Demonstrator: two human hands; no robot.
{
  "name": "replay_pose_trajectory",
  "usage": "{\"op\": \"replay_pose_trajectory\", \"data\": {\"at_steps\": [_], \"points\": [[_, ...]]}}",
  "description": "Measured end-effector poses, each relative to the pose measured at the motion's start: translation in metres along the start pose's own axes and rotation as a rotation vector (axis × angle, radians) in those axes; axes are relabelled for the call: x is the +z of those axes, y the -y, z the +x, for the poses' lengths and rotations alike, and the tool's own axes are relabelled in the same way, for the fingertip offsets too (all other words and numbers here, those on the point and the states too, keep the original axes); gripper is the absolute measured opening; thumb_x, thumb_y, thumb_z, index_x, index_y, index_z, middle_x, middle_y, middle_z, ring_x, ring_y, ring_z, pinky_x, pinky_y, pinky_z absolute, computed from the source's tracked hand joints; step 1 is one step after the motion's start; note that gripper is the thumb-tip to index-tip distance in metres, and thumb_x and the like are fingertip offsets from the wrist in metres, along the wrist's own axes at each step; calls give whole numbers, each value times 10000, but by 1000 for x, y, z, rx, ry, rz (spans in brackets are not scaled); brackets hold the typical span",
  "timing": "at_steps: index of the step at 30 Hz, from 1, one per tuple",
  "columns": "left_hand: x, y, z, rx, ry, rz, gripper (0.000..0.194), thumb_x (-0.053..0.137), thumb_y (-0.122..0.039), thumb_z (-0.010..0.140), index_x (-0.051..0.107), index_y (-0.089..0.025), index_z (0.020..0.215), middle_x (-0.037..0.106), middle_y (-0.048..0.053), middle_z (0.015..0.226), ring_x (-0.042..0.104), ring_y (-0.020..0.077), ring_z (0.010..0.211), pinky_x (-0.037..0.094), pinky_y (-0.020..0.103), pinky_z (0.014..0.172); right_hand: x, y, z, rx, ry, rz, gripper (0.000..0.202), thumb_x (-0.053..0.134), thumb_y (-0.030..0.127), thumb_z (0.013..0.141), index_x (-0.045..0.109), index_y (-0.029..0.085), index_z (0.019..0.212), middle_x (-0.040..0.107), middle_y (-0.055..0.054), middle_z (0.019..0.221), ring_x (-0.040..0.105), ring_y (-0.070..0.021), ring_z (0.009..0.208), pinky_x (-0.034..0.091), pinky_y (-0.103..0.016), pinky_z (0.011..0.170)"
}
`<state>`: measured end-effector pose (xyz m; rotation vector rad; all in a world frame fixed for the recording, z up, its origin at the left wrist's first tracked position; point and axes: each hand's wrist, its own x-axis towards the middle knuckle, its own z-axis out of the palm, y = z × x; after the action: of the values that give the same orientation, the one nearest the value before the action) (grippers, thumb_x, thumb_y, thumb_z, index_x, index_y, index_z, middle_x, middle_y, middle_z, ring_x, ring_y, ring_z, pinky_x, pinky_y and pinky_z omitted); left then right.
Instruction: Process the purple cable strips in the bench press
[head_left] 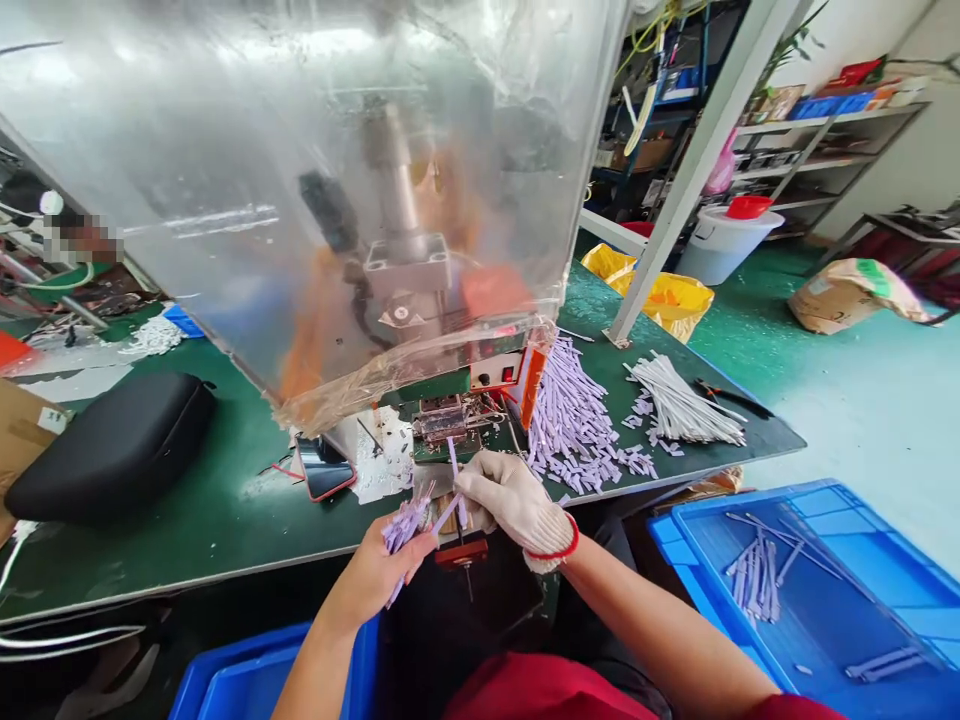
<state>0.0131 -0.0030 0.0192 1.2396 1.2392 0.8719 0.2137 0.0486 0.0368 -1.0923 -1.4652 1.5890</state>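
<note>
My bare left hand is closed around a bundle of thin purple strips, their ends sticking up above the fingers. My right hand, in a white glove with a red cuff edge, pinches a purple strip in front of a small metal fixture. Another strip slants between the two hands. Above stands a machine head behind a cloudy clear plastic cover. To the right of the fixture lies a large pile of purple strips.
The green table also bears a black case, a phone, white strips and pliers. Blue bins stand low at right and left. A white post rises behind the table at right.
</note>
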Motion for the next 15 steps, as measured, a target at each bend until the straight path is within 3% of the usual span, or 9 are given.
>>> {"op": "replay_pose_trajectory", "data": {"at_steps": [2,4,5,7,9,11,15], "points": [[-4,3,-6,-51,47,-115,351,750,-470,795,589,-173,701,393,-73,477,315,64,435,252,207,447,-20,-4,-2,-7,-113,115,366,618,525,847,555,179,744,588,16,589,479,-81,413,364,-191,394],[-14,10,-12,-105,85,-252,345,764,-464,789,596,-167,731,374,-83,477,282,47,415,224,192,423,-59,-7,-2,-35,-385,195,366,611,546,835,563,185,805,584,20,621,476,-82,427,386,-196,410],[-20,14,-14,-123,75,-327,331,754,-451,805,596,-166,747,373,-86,478,271,41,406,222,186,414,-83,-8,0,-53,-546,189,364,587,549,845,569,186,841,592,13,646,493,-91,453,408,-204,435],[-29,19,-13,-133,-15,-464,280,735,-408,834,594,-169,793,418,-75,500,319,46,407,272,176,416,-132,-13,6,-37,-678,-35,299,530,471,885,602,181,913,638,-19,730,578,-122,548,465,-230,527],[-31,22,-5,-109,-140,-559,245,763,-346,811,595,-179,874,505,-50,574,442,74,472,377,183,470,-168,-17,18,55,-687,-407,272,512,381,886,644,195,1035,673,-30,766,628,-151,630,473,-248,611],[-23,22,7,-83,-178,-628,296,805,-298,761,590,-184,931,527,-48,621,491,89,528,420,192,513,-183,-21,34,110,-607,-752,295,491,370,896,674,204,1056,702,-52,811,661,-189,736,467,-271,691],[9,19,33,-69,-168,-589,319,767,-392,798,530,-184,750,316,-118,462,259,40,384,233,166,394,-172,-24,72,168,-403,-1129,427,478,500,905,705,150,997,726,-152,947,673,-276,920,454,-326,803]]}}
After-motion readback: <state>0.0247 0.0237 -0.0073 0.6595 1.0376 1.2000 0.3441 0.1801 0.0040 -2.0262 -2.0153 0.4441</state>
